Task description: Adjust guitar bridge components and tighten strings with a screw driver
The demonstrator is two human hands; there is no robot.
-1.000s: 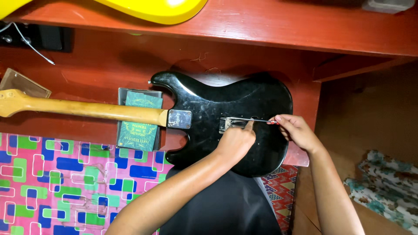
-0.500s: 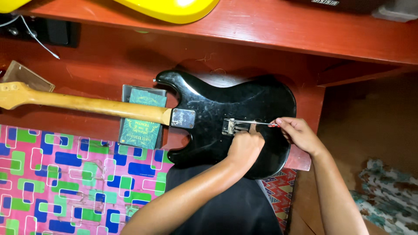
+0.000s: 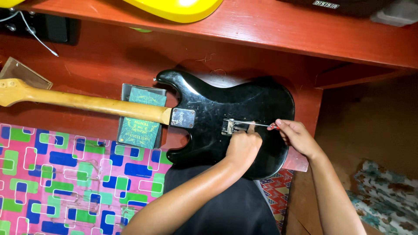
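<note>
Red bench (image 3: 109, 56): right hand (image 3: 298, 137) pinching screwdriver (image 3: 261, 125).

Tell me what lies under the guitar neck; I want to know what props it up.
A green book lies flat on the red desk under the guitar neck, near the black body. The neck covers a strip of its cover; real contact cannot be confirmed.

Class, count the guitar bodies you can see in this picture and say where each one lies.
2. A black guitar lies face-down on the red bench under both hands; part of a yellow guitar body sits on the upper shelf. Others may be out of frame.
</note>
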